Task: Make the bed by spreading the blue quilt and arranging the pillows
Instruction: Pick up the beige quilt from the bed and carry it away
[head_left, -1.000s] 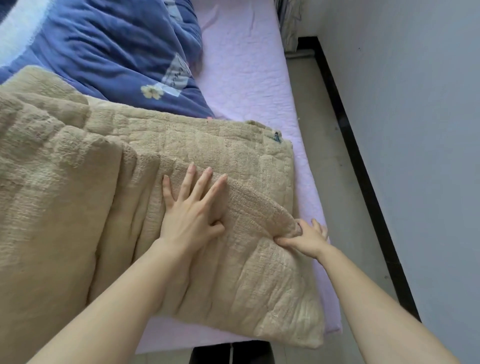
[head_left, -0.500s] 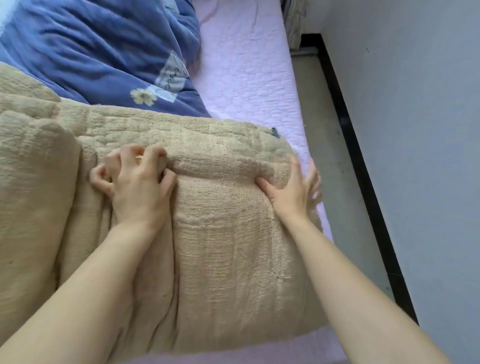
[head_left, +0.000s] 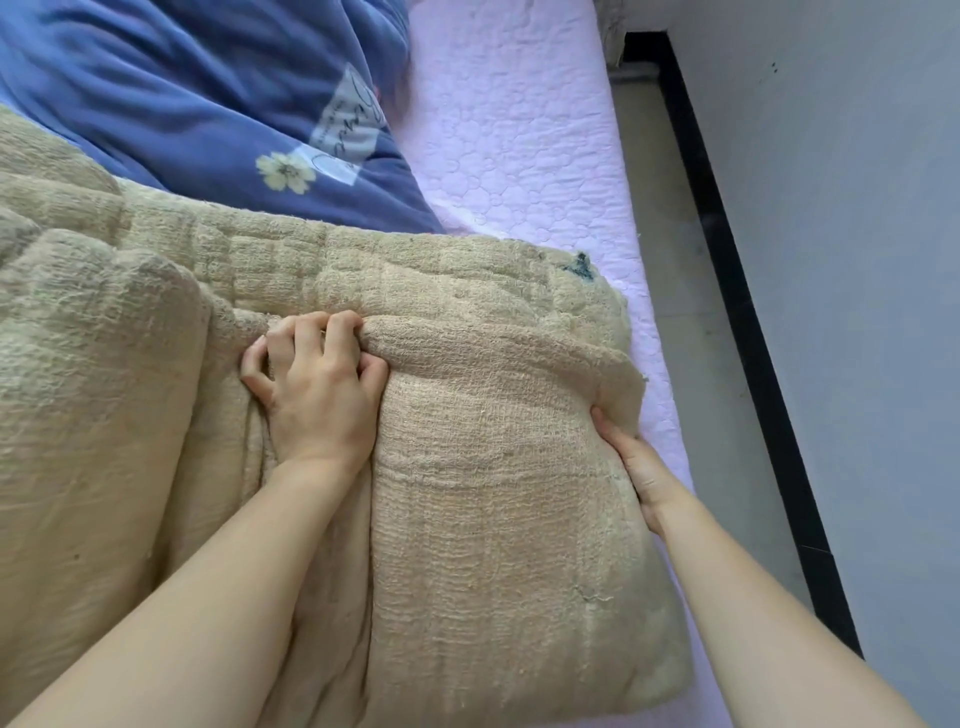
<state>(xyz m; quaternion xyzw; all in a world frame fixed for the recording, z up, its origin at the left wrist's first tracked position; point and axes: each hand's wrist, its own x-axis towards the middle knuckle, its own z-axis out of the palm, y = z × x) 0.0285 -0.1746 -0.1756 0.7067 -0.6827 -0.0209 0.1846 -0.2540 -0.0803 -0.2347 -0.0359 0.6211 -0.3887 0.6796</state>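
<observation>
Left hand (head_left: 317, 395): fingers curled, clamped on thick beige woven blanket (head_left: 493, 519) fold.
Right hand (head_left: 641, 467): thumb pinches its right edge; fingers hidden.
Crumpled blue quilt (head_left: 182, 104): beyond fingertips, nearer the left.

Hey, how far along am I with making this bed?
Nothing looks finished. In hand: the left hand and right hand both grip the folded beige blanket. Still to do: the blue quilt lies bunched, the pink sheet is exposed, and no pillows are in view.
</observation>
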